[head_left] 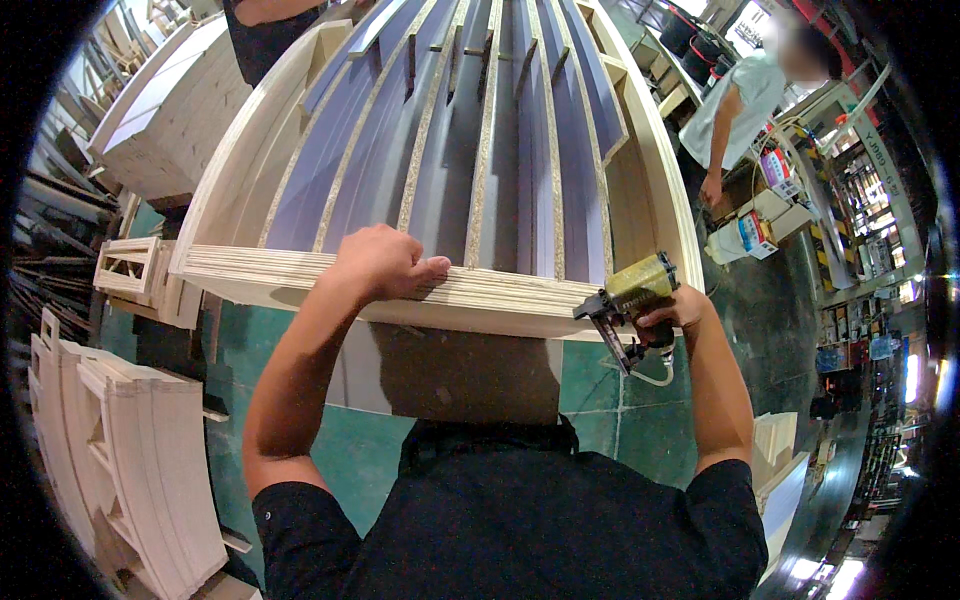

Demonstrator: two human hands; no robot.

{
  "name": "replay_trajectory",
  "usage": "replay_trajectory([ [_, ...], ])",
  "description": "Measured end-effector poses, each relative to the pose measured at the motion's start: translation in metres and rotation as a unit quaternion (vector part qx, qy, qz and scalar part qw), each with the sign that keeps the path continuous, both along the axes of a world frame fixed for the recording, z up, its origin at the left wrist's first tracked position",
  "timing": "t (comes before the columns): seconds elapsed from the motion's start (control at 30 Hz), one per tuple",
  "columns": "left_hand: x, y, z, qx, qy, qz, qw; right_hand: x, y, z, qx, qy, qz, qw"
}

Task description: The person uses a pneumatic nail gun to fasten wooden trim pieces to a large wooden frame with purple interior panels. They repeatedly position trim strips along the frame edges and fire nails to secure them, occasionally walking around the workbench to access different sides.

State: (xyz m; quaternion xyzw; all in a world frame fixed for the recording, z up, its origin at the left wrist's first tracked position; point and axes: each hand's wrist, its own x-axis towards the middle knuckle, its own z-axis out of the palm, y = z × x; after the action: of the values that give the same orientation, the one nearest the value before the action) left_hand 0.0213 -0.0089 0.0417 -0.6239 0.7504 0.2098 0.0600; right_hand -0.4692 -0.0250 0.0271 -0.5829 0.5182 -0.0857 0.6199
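Observation:
A large wooden frame with a layered plywood front rail (470, 292) lies in front of me. Inside it, long panels with grey-violet faces and chipboard edges (485, 150) stand on edge in rows, running away from me. My left hand (375, 262) is closed over the top of the front rail, left of its middle, thumb pointing right; its fingertips are hidden. Near the rail's right end, my right hand (675, 308) grips a pneumatic nail gun (640, 287) with a gold body and black nose. A pale air hose (655, 378) hangs from its handle.
Pale plywood frames (150, 450) are stacked at the lower left, with a large board stack (175, 110) behind. One person (735, 110) stands at the far right near a white bucket (730, 242); another person's arm (265, 10) shows at the far left. The floor (375, 435) is green.

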Motion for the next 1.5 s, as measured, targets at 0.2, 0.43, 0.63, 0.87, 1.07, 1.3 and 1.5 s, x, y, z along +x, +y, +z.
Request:
replay_trajectory([
  [0.2, 0.008, -0.001, -0.015, -0.030, 0.021, -0.030, 0.999, 0.016, 0.004, 0.019, 0.037, 0.041, -0.046, 0.997],
  [0.43, 0.009, 0.000, -0.012, -0.074, 0.059, -0.050, 0.994, 0.023, 0.005, 0.026, 0.033, 0.080, -0.046, 0.995],
  [0.63, 0.025, 0.007, -0.027, -0.106, 0.119, -0.084, 0.984, 0.050, -0.003, 0.073, -0.100, 0.045, 0.085, 0.990],
  [0.87, 0.074, 0.006, -0.039, -0.207, 0.185, -0.171, 0.945, 0.183, -0.015, 0.153, -0.140, 0.065, 0.219, 0.964],
  [1.07, 0.074, 0.015, -0.039, -0.191, 0.231, -0.129, 0.945, 0.300, -0.027, 0.148, -0.111, 0.187, 0.291, 0.932],
  [1.3, 0.072, 0.015, -0.041, -0.217, 0.233, -0.116, 0.941, 0.325, -0.055, 0.102, -0.202, 0.140, 0.414, 0.876],
  [1.5, 0.073, 0.018, -0.040, -0.202, 0.252, -0.099, 0.941, 0.343, -0.048, 0.105, -0.149, 0.123, 0.376, 0.906],
])
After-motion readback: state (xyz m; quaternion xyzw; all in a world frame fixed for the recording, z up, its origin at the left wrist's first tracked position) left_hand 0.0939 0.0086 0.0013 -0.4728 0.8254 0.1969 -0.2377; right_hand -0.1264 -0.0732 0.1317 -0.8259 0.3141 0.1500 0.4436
